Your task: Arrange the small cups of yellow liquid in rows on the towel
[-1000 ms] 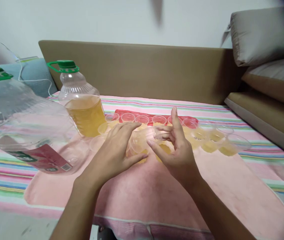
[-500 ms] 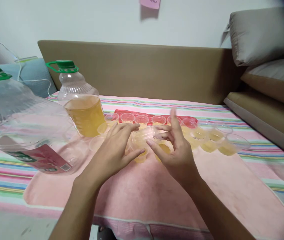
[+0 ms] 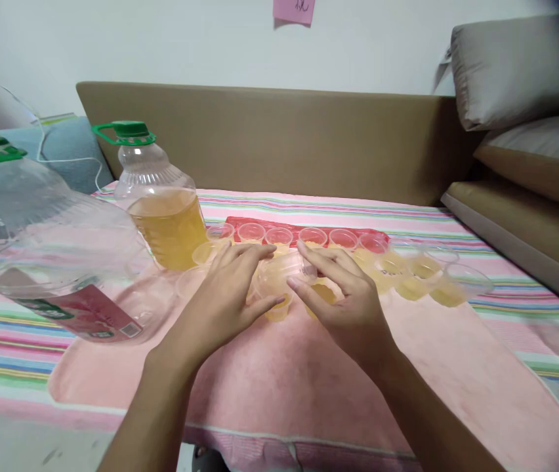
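Note:
A clear plastic cup (image 3: 288, 272) lies tilted on its side in the air between my two hands, its wide rim towards the left. My left hand (image 3: 233, 288) grips it near the rim, thumb below and fingers above. At its narrower end my right hand (image 3: 343, 295) closes in with thumb and fingers. Whether this is one cup or several nested together, I cannot tell. Just behind and below stand rows of clear cups with yellow liquid, among them one cup (image 3: 278, 308) under my left thumb and another (image 3: 323, 296) by my right fingers.
A large bottle (image 3: 166, 223) with yellow liquid and a green cap stands behind my left hand. Nearer at the left is an emptier big bottle (image 3: 77, 301). A red plastic bag (image 3: 382, 237) lies behind the cups. A pink mat (image 3: 284, 387) covers the striped cloth; cushions (image 3: 516, 72) rise at the right.
My right index finger, raised half a second ago, has come down towards the cup. The left hand and the cup have hardly moved.

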Available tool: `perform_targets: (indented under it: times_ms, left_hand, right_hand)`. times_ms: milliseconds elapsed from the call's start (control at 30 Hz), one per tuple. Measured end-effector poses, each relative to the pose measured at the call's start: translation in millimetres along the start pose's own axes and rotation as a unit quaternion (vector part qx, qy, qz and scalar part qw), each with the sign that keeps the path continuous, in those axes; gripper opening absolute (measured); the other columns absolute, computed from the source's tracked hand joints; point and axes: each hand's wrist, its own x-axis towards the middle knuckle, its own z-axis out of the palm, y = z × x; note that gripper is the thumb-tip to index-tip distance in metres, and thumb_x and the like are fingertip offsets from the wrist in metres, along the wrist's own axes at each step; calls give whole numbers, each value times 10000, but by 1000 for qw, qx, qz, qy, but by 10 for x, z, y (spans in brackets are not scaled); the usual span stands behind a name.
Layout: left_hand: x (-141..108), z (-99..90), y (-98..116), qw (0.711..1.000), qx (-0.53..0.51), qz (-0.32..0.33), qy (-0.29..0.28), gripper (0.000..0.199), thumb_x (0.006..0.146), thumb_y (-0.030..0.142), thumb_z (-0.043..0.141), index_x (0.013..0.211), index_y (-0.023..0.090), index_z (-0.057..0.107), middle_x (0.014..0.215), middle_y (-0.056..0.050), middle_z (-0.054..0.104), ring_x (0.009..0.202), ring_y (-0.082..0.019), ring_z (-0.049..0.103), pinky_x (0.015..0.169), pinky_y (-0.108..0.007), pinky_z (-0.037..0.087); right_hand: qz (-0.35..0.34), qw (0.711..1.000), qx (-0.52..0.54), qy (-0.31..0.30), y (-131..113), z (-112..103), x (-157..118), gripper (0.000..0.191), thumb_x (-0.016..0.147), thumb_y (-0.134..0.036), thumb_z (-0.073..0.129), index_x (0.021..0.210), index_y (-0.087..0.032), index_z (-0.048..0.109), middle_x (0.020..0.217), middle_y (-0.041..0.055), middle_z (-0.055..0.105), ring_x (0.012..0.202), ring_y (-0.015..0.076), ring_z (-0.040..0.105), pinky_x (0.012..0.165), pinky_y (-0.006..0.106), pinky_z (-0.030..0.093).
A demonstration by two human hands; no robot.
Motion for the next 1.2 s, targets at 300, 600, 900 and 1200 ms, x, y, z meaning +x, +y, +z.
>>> perform_targets:
  times_ms: [300, 600, 900, 1200]
  left_hand:
    - [9, -15, 14, 1000, 0, -3, -11, 449, 995, 418, 712, 1367, 263, 513, 1397, -83, 640, 1330, -302, 565, 1137, -535, 450]
    - [14, -18, 23, 1000, 1, -3, -17, 459, 994, 408, 716, 1376, 262, 507, 1399, -90, 640, 1329, -308, 571, 1142, -537, 449]
    - [0, 10, -13, 1000, 17, -2, 4, 518, 979, 404, 741, 1420, 265, 507, 1414, -88, 622, 1353, -302, 555, 1153, -521, 451]
    - [2, -8, 0, 996, 31, 66, 47, 508, 997, 274, 706, 1453, 249, 484, 1493, -108, 590, 1422, -296, 518, 1194, -497, 427]
  right_hand:
    - [-11, 1000, -3, 1, 7, -3, -3, 500, 922, -250, 764, 1406, -353, 691, 1113, 22, 695, 926, 208, 671, 913, 432, 617]
    - [-12, 1000, -4, -4, -1, -28, 14, 393, 912, -251, 783, 1298, -310, 742, 1066, 23, 701, 908, 205, 668, 869, 408, 619]
    - [12, 1000, 2, -21, -9, -48, 17, 457, 921, -282, 780, 1371, -260, 701, 1166, 32, 684, 982, 196, 663, 932, 404, 591]
    - [91, 994, 45, -45, -88, -140, 61, 250, 902, -345, 759, 1126, -262, 686, 1164, 12, 702, 990, 204, 680, 909, 397, 573]
